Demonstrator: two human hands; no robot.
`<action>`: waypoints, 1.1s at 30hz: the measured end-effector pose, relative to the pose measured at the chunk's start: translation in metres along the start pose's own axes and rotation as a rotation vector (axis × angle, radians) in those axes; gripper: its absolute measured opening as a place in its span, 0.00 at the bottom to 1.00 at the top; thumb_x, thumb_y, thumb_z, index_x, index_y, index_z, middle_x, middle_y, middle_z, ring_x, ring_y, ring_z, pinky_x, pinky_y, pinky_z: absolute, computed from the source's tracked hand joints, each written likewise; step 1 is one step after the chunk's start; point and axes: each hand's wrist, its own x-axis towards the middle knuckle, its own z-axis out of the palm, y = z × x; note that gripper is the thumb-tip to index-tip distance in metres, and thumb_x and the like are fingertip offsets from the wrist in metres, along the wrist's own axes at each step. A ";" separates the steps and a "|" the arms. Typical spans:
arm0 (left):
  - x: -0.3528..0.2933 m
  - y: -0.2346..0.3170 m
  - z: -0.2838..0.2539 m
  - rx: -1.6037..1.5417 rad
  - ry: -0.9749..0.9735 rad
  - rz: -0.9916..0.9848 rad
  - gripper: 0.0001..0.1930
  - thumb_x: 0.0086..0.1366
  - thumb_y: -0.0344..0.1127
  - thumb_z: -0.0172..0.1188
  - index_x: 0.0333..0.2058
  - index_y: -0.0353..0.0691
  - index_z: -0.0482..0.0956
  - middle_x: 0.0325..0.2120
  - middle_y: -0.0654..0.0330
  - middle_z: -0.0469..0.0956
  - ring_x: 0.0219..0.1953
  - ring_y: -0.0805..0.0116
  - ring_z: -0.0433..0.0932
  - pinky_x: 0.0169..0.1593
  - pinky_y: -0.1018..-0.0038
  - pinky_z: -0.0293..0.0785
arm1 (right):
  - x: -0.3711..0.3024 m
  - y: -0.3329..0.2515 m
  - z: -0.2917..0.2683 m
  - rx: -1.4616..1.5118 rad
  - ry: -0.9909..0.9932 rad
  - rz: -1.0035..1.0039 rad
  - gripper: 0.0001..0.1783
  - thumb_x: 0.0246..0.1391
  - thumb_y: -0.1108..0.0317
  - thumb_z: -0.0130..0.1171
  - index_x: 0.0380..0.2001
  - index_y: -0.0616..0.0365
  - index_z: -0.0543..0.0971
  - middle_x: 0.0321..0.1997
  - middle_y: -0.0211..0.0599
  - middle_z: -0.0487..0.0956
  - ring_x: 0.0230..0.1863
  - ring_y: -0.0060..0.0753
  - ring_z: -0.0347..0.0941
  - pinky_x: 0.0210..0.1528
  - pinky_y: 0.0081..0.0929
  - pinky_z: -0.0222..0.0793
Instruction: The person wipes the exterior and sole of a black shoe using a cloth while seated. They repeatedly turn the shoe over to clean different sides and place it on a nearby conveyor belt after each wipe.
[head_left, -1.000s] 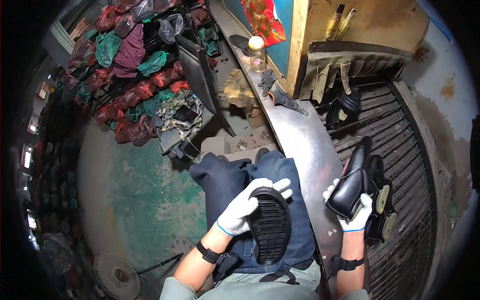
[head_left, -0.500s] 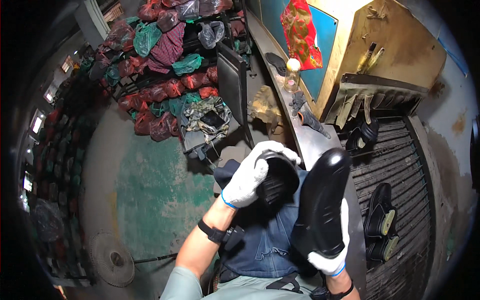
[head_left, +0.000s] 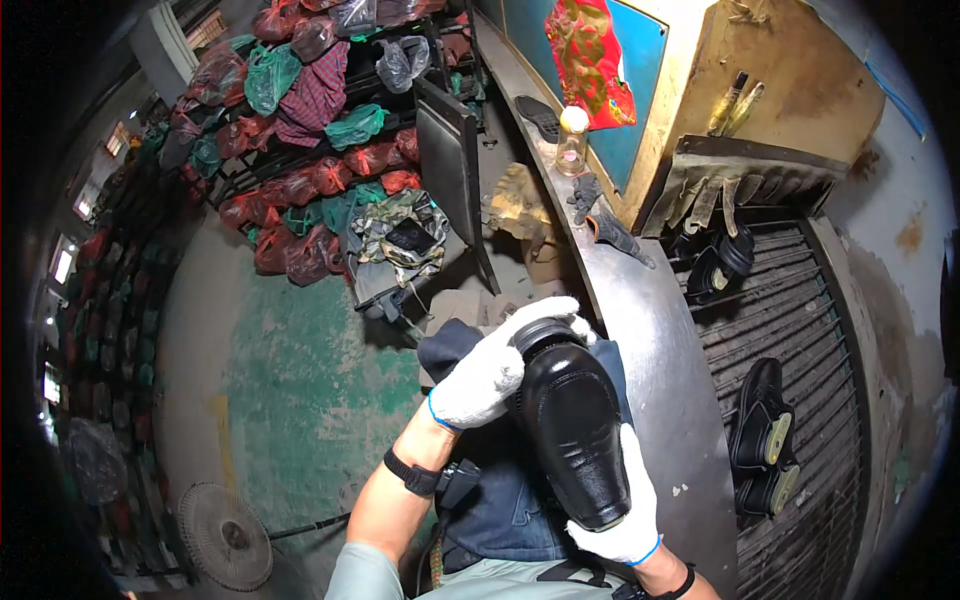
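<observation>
My left hand (head_left: 482, 375), in a white knit glove with a blue cuff edge, is closed on a black sole (head_left: 548, 336). Only the sole's rounded, ridged end shows, as the shoe in front covers the rest. A glossy black shoe (head_left: 575, 430) with stitched seams lies against that sole, its broad end up and its narrower end toward me. My right hand (head_left: 628, 515), gloved alike, grips the shoe from below, fingers around its lower end and side. Both items are over my lap, beside a metal ledge (head_left: 665, 350).
A dark glove (head_left: 615, 232), a glass jar (head_left: 572, 140) and another sole (head_left: 538, 117) lie along the ledge. Black shoes (head_left: 765, 430) rest on a slatted rack (head_left: 790, 330) at right. A fan (head_left: 228, 535) stands at lower left; a chair holding camouflage cloth (head_left: 402, 235) is ahead.
My right hand has brought the shoe left and up against the sole. The sole has turned, so its treaded underside no longer faces me. The view has shifted slightly.
</observation>
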 end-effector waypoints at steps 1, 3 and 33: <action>0.000 0.001 -0.001 0.016 -0.005 -0.004 0.60 0.61 0.77 0.70 0.78 0.39 0.61 0.69 0.46 0.75 0.72 0.52 0.74 0.77 0.54 0.67 | 0.000 0.002 0.001 0.017 0.003 0.003 0.69 0.37 0.57 0.85 0.79 0.74 0.60 0.74 0.64 0.73 0.73 0.62 0.74 0.75 0.52 0.69; 0.002 0.002 -0.004 0.048 -0.015 -0.011 0.61 0.60 0.79 0.70 0.78 0.38 0.62 0.69 0.45 0.75 0.72 0.53 0.74 0.77 0.54 0.67 | 0.002 0.001 0.000 0.024 -0.010 0.019 0.68 0.38 0.57 0.85 0.79 0.74 0.60 0.74 0.64 0.73 0.73 0.62 0.74 0.76 0.51 0.69; -0.098 -0.023 0.069 1.837 -0.572 0.687 0.26 0.81 0.38 0.52 0.74 0.40 0.72 0.75 0.49 0.72 0.72 0.51 0.77 0.73 0.49 0.75 | 0.106 0.060 -0.009 0.648 -0.319 -0.023 0.71 0.47 0.62 0.83 0.84 0.67 0.47 0.75 0.57 0.70 0.74 0.53 0.70 0.76 0.46 0.67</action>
